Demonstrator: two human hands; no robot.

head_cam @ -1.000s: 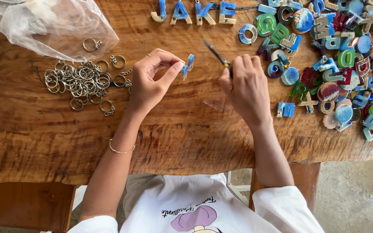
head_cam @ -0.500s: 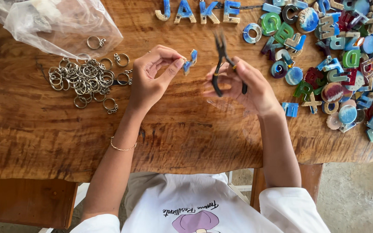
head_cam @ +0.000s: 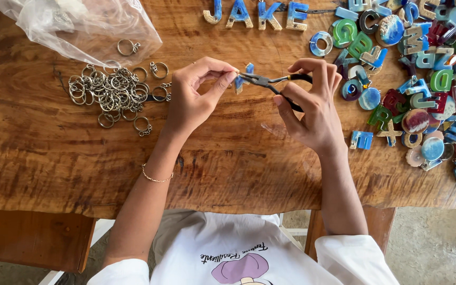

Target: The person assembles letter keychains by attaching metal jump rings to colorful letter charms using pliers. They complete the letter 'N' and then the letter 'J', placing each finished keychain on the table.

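Observation:
My left hand (head_cam: 196,97) pinches a small blue letter charm (head_cam: 243,76) between thumb and fingertips above the wooden table (head_cam: 43,158). In my right hand (head_cam: 315,108) are black-handled pliers (head_cam: 270,83), lying level and pointing left. Their tips meet the charm right at my left fingertips. Whether a ring sits at the tips is too small to tell.
A heap of metal key rings (head_cam: 114,95) lies left of my hands, under a clear plastic bag (head_cam: 80,24). Several blue letters (head_cam: 257,13) stand in a row at the table's far edge. A spread of many coloured letter pieces (head_cam: 423,89) fills the right side.
The pliers have turned from pointing up and away to lying level, and their tips have come to the charm in my left hand.

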